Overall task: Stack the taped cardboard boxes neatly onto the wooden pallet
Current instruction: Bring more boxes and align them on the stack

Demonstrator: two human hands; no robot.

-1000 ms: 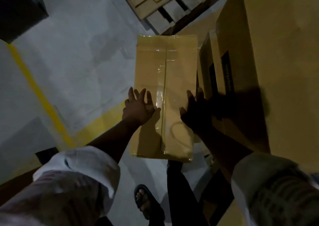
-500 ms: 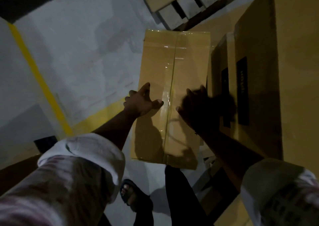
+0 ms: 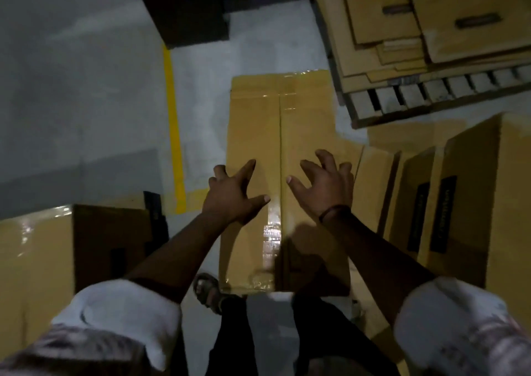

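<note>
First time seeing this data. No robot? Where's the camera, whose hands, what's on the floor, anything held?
No machine here: a person works with bare hands. Every picture comes from one wide-angle camera worn on the head, looking forward and down. The left hand and the right hand are spread open over the top of a taped cardboard box that stands on the floor by the person's sandalled foot. Nothing is gripped; whether the fingertips touch the box is hard to tell. Up right lies the wooden pallet, with flattened cardboard on it. More boxes with dark labels stand at the right, another box at the lower left. A yellow line is painted on the floor.
</note>
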